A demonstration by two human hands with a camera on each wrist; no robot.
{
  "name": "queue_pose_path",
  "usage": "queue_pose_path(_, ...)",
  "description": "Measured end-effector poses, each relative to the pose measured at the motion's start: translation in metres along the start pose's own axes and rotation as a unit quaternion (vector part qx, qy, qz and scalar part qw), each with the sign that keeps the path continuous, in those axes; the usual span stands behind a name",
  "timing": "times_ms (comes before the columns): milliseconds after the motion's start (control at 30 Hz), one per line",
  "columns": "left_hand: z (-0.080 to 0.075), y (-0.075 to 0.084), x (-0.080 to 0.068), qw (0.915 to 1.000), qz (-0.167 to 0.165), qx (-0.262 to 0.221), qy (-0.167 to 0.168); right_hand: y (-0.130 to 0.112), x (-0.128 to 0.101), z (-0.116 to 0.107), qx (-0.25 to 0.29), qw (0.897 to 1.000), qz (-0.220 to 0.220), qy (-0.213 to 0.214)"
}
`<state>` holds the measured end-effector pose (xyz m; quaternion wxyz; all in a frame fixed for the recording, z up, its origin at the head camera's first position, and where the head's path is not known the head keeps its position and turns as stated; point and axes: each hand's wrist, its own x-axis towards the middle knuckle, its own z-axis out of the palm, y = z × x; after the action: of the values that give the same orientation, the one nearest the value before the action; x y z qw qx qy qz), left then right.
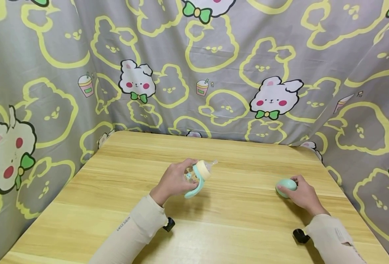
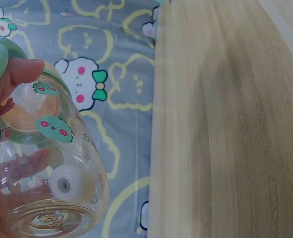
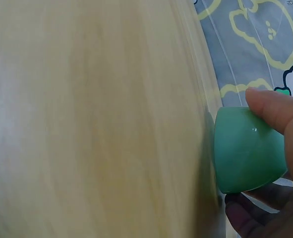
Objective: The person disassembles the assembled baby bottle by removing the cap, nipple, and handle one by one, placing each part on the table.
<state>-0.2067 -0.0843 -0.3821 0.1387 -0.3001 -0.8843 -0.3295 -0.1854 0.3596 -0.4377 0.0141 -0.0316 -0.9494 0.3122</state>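
Your wooden table fills the lower half of the head view, with a grey curtain printed with bunnies hanging behind and around it. Both your forearms reach in from the near edge, each in a pale sleeve, the left one angled toward the middle of the table and the right one near the right side.

Your left hand is raised a little above the tabletop, its fingers curled round a baby bottle. The bottle lies tilted on its side in your grip, its clear teat pointing up and to the right, away from you, and its mint handle hanging down below your fingers. In the left wrist view your thumb presses the clear body, which has small mint stickers on it.

Your right hand sits low at the table's right side, well apart from the bottle. Its thumb and fingers pinch a mint green cap, which sits at the left of your hand, close to the tabletop.
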Motion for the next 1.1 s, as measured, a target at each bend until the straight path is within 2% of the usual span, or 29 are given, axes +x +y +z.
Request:
queue_pose_path(633, -0.0010, -0.0001, -0.0015, 1.0000, 0.000, 0.000, 0.000, 0.0051, -0.0006, 0.0012, -0.002, 1.000, -0.004, -0.002)
queue_pose_path(933, -0.0006, -0.0001, -0.0015, 0.9997, -0.016, -0.019, 0.003, 0.0054, -0.0011, 0.0019, -0.013, 1.000, -0.012, 0.002)
queue_pose_path(1100, -0.0004, 0.0002, -0.0018, 0.9995, -0.029, -0.013, 0.005, 0.0039, -0.0009, 0.0007, -0.017, 1.000, -0.013, -0.003)
